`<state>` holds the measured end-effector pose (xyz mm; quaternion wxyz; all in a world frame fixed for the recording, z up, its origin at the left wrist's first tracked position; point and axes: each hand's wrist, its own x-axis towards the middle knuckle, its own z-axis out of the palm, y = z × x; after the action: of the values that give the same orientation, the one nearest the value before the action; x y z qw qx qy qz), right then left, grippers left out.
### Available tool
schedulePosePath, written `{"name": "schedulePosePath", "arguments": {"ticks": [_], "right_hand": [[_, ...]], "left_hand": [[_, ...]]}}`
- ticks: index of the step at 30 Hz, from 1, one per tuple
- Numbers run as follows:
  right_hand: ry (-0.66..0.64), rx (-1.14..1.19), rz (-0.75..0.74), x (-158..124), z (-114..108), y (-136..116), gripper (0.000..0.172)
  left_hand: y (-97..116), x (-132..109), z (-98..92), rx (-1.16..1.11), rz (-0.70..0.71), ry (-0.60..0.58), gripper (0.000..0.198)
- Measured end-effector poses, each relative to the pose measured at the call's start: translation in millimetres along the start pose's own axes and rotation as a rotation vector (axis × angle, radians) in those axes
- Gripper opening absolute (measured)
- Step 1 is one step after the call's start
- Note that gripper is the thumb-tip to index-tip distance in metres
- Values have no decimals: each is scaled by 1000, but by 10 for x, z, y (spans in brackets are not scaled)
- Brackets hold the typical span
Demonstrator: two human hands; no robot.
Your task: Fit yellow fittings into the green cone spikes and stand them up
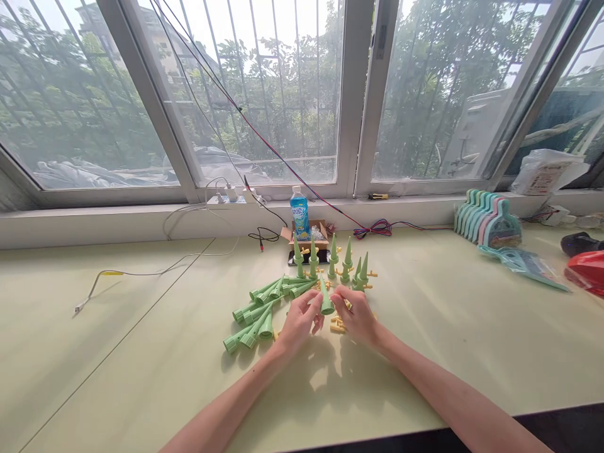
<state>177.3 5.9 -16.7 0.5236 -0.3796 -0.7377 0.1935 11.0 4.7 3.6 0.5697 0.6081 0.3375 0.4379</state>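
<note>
Forearms (236, 401): stretched over the table (141, 377).
Left hand (300, 319): thumb and fingers pinching a green cone (326, 303).
Green cone: tilted between both hands, wide end nearest.
Right hand (357, 313): fingertips bunched beside the cone; cannot tell what they pinch.
Loose cones (258, 328): lying to the left.
Upright cones (348, 253): standing beyond.

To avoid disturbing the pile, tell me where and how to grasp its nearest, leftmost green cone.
Pinch the green cone around its wide ribbed end, probably from the left: it lies on its side with that end jutting outward, while its narrow part points in toward the neighbouring cones.
</note>
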Motion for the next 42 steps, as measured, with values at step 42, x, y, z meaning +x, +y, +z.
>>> {"name": "schedulePosePath", "arguments": {"ticks": [42], "right_hand": [[-3, -56, 38, 14, 15, 30, 41]], "left_hand": [[-10, 39, 13, -53, -29, 51, 41]]}}
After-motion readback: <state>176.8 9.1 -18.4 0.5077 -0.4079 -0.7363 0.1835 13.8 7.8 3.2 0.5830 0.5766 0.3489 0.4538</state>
